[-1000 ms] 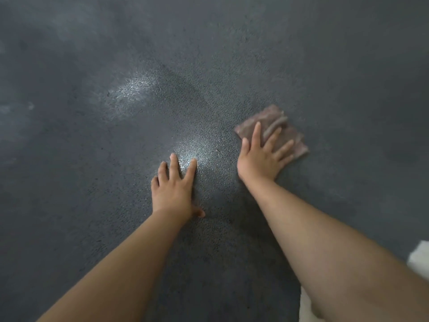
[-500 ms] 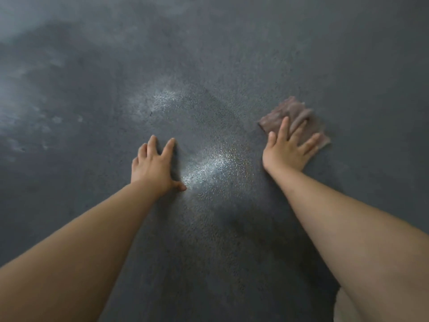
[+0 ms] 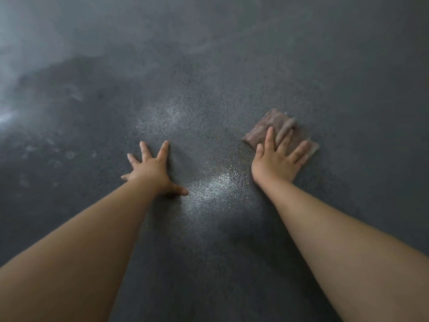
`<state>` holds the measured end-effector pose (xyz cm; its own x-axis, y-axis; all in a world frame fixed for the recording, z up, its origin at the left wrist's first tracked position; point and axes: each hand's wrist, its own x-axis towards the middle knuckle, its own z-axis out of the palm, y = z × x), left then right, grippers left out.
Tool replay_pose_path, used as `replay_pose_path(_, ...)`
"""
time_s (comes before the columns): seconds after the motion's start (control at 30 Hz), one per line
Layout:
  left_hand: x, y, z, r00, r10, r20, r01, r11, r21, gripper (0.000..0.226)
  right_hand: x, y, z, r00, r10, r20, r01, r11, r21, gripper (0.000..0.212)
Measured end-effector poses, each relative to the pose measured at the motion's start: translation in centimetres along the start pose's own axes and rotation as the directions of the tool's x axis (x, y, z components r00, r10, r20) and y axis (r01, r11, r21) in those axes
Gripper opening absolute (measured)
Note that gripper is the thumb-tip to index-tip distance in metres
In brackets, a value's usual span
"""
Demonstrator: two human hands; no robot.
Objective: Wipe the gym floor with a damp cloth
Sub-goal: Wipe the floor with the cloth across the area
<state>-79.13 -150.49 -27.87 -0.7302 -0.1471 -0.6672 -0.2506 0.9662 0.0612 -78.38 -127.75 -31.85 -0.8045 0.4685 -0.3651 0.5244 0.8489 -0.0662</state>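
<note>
A folded brownish-pink cloth (image 3: 272,126) lies flat on the dark speckled gym floor (image 3: 209,77), right of centre. My right hand (image 3: 276,161) presses down on its near half with the fingers spread flat; the far part of the cloth shows beyond the fingertips. My left hand (image 3: 152,169) rests palm down on the bare floor to the left, fingers splayed, holding nothing. Between the two hands the floor glistens with a wet patch (image 3: 213,187).
Pale dusty smears and round marks (image 3: 46,156) cover the floor at the left and far left. Dark floor stretches away ahead and to the right of the cloth.
The view has shifted forward over the floor. My left hand moved out to the left and spread wider. My right hand with the cloth slid slightly right and away from me.
</note>
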Motion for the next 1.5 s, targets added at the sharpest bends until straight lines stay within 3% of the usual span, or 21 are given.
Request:
replay_pose_path(0.03, 0.1, -0.1, 0.0, 1.0, 0.004, 0.01, -0.004, 1.0, -0.016, 0.133, 0.0, -1.4, -0.1, 0.999, -0.025, 0.026, 0.025, 1.0, -0.004, 0.056)
replay_pose_path(0.1, 0.2, -0.2, 0.0, 1.0, 0.02, 0.013, -0.02, 0.999, -0.042, 0.133, -0.7, -4.1, 0.2, 0.961, -0.271, 0.052, 0.274, 0.959, -0.075, 0.056)
replay_pose_path(0.17, 0.4, -0.3, 0.1, 1.0, 0.03, 0.0, -0.03, 0.998, -0.046, 0.134, -1.2, -5.8, 0.8, 0.833, -0.549, 0.073, 0.554, 0.823, -0.126, 0.055)
replay_pose_path(0.23, 0.5, -0.4, 0.2, 0.999, 0.033, -0.001, -0.033, 0.998, -0.053, 0.134, 0.3, -6.1, 0.5, 0.772, -0.63, 0.086, 0.635, 0.757, -0.15, 0.055)
replay_pose_path(0.3, 0.6, -0.5, 0.1, 0.999, 0.039, 0.001, -0.039, 0.997, -0.069, 0.134, 2.8, -6.1, -0.2, 0.854, -0.518, 0.052, 0.518, 0.835, -0.187, 0.055)
replay_pose_path(0.37, 0.7, -0.5, 0.2, 0.999, 0.039, 0.005, -0.039, 0.996, -0.079, 0.135, 5.1, -6.9, -1.1, 0.962, -0.272, 0.006, 0.27, 0.955, -0.125, 0.057)
replay_pose_path(0.43, 0.8, -0.4, 0.2, 0.999, 0.038, 0.007, -0.037, 0.996, -0.078, 0.135, 5.7, -9.0, -1.5, 0.989, -0.146, 0.013, 0.146, 0.987, -0.062, 0.058)
replay_pose_path(0.5, 0.9, -0.3, 0.0, 0.999, 0.04, 0.013, -0.038, 0.995, -0.087, 0.135, 4.4, -11.3, -0.9, 0.94, -0.341, 0.032, 0.342, 0.931, -0.124, 0.057)
replay_pose_path(0.57, 1.0, -0.2, 0.0, 0.999, 0.037, 0.021, -0.035, 0.994, -0.102, 0.135, 3.1, -12.4, -0.1, 0.802, -0.594, 0.066, 0.595, 0.784, -0.179, 0.056)
replay_pose_path(0.63, 1.0, -0.1, -0.2, 0.999, 0.036, 0.027, -0.033, 0.994, -0.105, 0.133, 3.9, -12.9, -0.1, 0.743, -0.667, 0.059, 0.664, 0.724, -0.188, 0.055)
replay_pose_path(0.83, 0.8, -0.2, -0.7, 0.998, 0.05, 0.043, -0.045, 0.993, -0.113, 0.13, 7.5, -17.6, -1.7, 0.922, -0.387, 0.019, 0.386, 0.915, -0.114, 0.055)
replay_pose_path(0.9, 0.8, -0.3, -0.7, 0.998, 0.048, 0.049, -0.042, 0.992, -0.116, 0.13, 7.4, -19.6, -1.9, 0.924, -0.38, 0.038, 0.382, 0.917, -0.115, 0.055)
replay_pose_path(1.07, 1.1, -0.4, -0.6, 0.997, 0.048, 0.052, -0.041, 0.992, -0.119, 0.13, 7.6, -20.7, -1.9, 0.786, -0.609, 0.108, 0.618, 0.766, -0.176, 0.054)
replay_pose_path(1.17, 1.1, -0.3, -0.7, 0.997, 0.053, 0.052, -0.046, 0.992, -0.115, 0.13, 7.8, -20.2, -2.1, 0.831, -0.551, 0.079, 0.555, 0.812, -0.179, 0.056)
replay_pose_path(1.3, 1.0, -0.2, -0.9, 0.997, 0.057, 0.061, -0.05, 0.993, -0.11, 0.13, 6.3, -17.7, -1.8, 0.945, -0.326, 0.031, 0.328, 0.939, -0.104, 0.059)
replay_pose_path(1.5, 0.9, -0.6, -1.2, 0.995, 0.089, 0.046, -0.082, 0.988, -0.129, 0.124, 1.9, -7.2, -0.5, 0.988, -0.15, 0.032, 0.152, 0.987, -0.052, 0.061)
